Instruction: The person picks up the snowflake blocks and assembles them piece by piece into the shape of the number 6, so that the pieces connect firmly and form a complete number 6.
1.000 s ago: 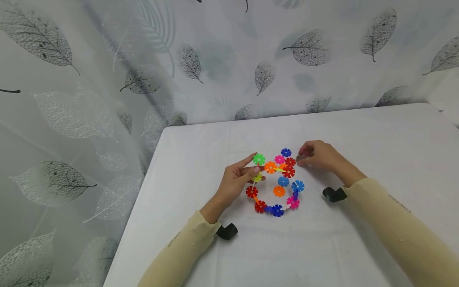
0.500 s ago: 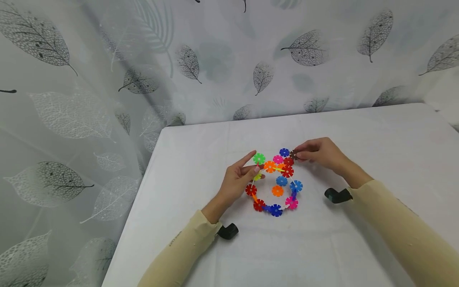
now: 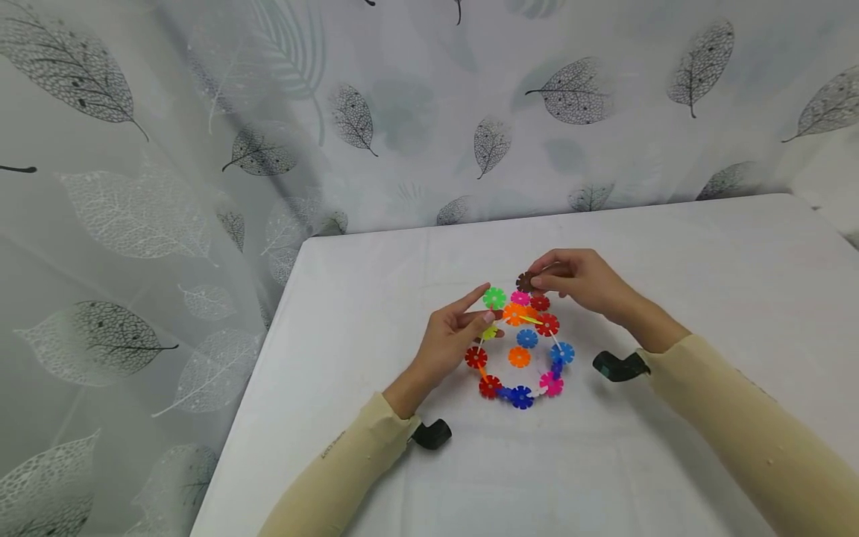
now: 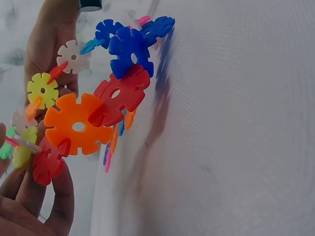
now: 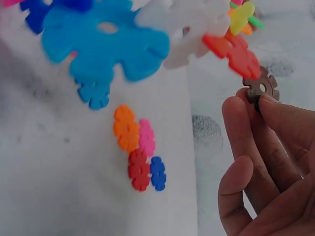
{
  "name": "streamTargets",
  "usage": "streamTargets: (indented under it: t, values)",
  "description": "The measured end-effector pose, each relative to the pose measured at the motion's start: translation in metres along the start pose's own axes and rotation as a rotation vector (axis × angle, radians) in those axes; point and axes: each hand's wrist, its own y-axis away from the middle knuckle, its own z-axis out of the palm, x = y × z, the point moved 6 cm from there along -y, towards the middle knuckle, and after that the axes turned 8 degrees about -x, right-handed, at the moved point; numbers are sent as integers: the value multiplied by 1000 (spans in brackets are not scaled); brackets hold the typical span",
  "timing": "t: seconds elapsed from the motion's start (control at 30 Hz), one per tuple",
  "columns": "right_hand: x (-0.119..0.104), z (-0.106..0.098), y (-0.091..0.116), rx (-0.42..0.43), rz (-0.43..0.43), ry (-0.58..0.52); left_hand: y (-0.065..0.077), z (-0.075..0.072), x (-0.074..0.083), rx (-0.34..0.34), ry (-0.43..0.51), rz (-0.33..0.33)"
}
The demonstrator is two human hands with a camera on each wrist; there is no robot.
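In the head view, my left hand (image 3: 451, 337) holds a ring of interlocked snowflake discs (image 3: 476, 357) by its left side, near a lime-yellow disc. The ring stands tilted above the table; a green disc (image 3: 494, 298) is near the index fingertip. The left wrist view shows its orange disc (image 4: 78, 123) and red disc (image 4: 120, 96) slotted together. My right hand (image 3: 582, 282) pinches a brown snowflake disc (image 3: 524, 282) between thumb and fingers, just beyond the ring's far side. In the right wrist view, the brown disc (image 5: 266, 87) appears close to an orange-red disc (image 5: 235, 51) of the ring.
Loose discs lie on the white table (image 3: 537, 470) behind and inside the ring: a light blue disc (image 3: 526, 338), an orange disc (image 3: 520, 357), a pink disc (image 5: 146, 137), a red disc (image 5: 139, 169) and a blue disc (image 5: 158, 173). A leaf-patterned curtain (image 3: 416, 112) hangs beyond the table.
My right hand has carried the brown disc leftward from the right of the ring to its far side, over where the loose blue disc shows earlier. My left hand and the ring have shifted slightly right.
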Motion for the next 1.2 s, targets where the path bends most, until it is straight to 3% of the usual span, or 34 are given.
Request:
streamTargets:
  t: [0.37, 1.2]
  values:
    - [-19, 9, -2, -42, -114, -85, 0, 6, 1, -57, 2, 8]
    - [-25, 16, -2, -71, -178, -165, 1, 9, 0, -99, 24, -9]
